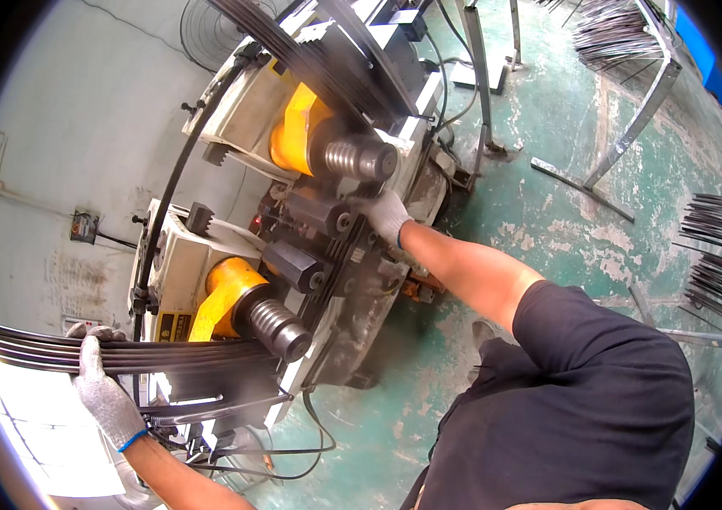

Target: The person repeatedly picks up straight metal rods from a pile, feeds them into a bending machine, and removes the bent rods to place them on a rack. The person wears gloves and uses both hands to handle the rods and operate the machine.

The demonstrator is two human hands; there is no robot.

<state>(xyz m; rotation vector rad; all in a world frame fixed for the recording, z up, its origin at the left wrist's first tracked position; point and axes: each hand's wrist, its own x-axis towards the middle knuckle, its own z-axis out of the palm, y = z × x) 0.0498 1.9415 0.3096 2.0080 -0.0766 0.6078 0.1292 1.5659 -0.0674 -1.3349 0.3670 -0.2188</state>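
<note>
Rods (pixel 182 355): dark, slender, glossy; ran leftward from the machine (pixel 178 272), long axis sideways, pointing toward it. Your left hand (pixel 108 395), knit-gloved, grasped them. Your right hand (pixel 384 214): at the machine's middle; its finger state could not be told.

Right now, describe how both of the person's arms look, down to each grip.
The left grip wears a pale grey glove, smudged darker toward the fingers, with a blue cuff edge. The right grip wears an off-white glove, also blue at the cuff. Both forearms are bare; a plain black short sleeve shows on the right.
</note>
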